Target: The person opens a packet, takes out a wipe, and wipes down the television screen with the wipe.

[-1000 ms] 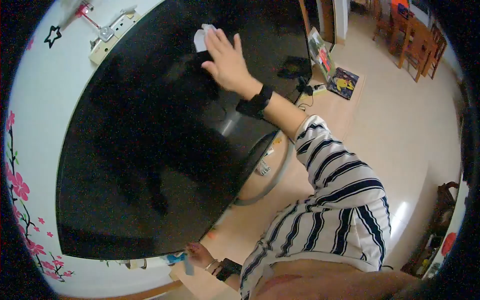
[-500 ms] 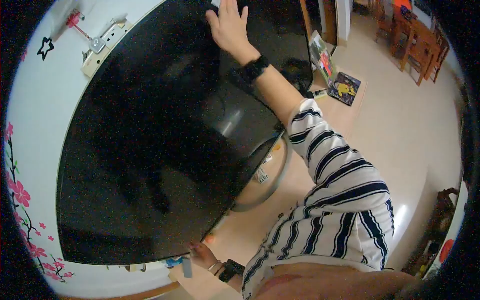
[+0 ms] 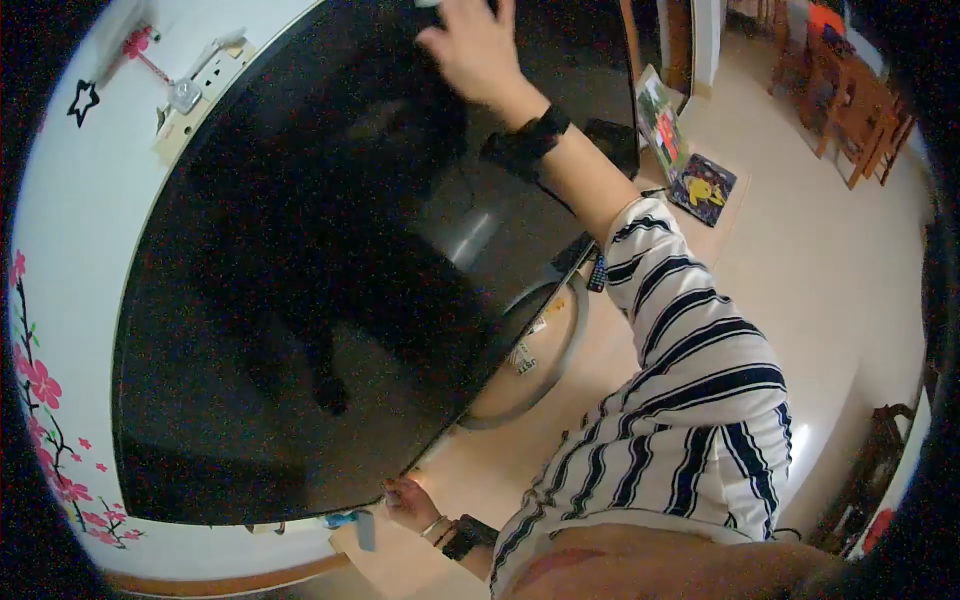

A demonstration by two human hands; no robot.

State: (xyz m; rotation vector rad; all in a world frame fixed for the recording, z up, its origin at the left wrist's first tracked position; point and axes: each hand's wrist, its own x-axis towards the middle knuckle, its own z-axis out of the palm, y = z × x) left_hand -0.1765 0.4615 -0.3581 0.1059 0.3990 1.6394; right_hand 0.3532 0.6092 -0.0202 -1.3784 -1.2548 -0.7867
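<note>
A large dark television screen (image 3: 300,300) fills the left and middle of the view, with dim reflections in it. At the top edge of the frame, my right hand (image 3: 478,50) presses a white cloth (image 3: 427,3) against the glass; its fingertips are partly cut off and only a sliver of cloth shows. Down at the screen's lower edge, near its bottom corner, my left hand (image 3: 410,503) has its fingers curled at the rim. A blue item (image 3: 342,519) and a grey flat piece (image 3: 366,531) lie just left of that hand.
Beneath the screen are its curved grey stand (image 3: 560,365) and a remote (image 3: 598,274) on a pale cabinet. A picture (image 3: 661,122) and a dark picture board (image 3: 704,189) stand at the right. A power strip (image 3: 205,100) is on the wall. Wooden chairs (image 3: 860,120) are farther back.
My right hand has slid up the screen with the cloth, to the frame's top edge. My left hand stays at the lower rim. The view has shifted slightly, and a remote now shows.
</note>
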